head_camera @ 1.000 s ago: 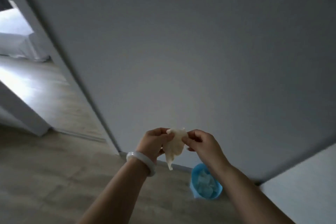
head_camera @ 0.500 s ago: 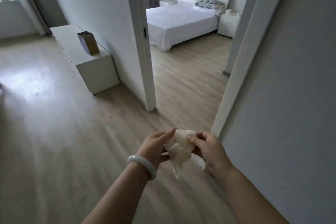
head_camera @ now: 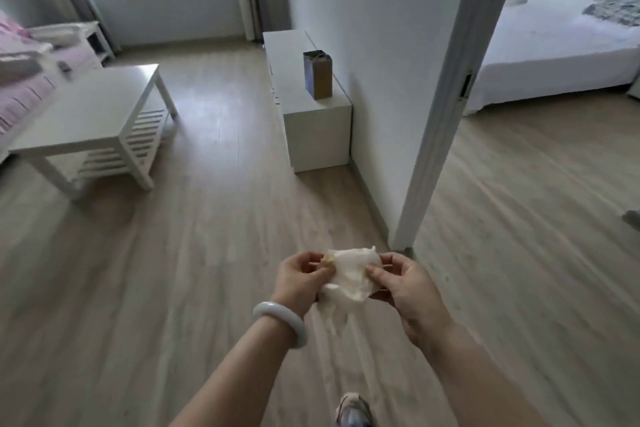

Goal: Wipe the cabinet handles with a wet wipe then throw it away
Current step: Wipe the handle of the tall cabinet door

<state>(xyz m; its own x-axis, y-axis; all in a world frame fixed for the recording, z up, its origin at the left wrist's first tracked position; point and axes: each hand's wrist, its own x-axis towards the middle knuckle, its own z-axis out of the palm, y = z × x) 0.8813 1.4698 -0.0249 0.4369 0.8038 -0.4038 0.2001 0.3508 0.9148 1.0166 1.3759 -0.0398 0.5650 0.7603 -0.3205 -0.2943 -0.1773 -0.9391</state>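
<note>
I see the fingers [head_camera: 320,272] of the left hand [head_camera: 299,282] and of the right hand [head_camera: 403,284] pinching a crumpled wet wipe [head_camera: 351,276] between them, above the wood floor [head_camera: 173,288]. White bangle [head_camera: 282,322] on left wrist. Ahead: white cabinet [head_camera: 317,121] against the wall, paper bag [head_camera: 317,74] on top. White desk [head_camera: 90,121] at left; bed [head_camera: 554,45] through doorway at right.

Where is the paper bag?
In the head view, the paper bag stands upright on the low white cabinet against the wall, left of the bedroom doorway.
</note>
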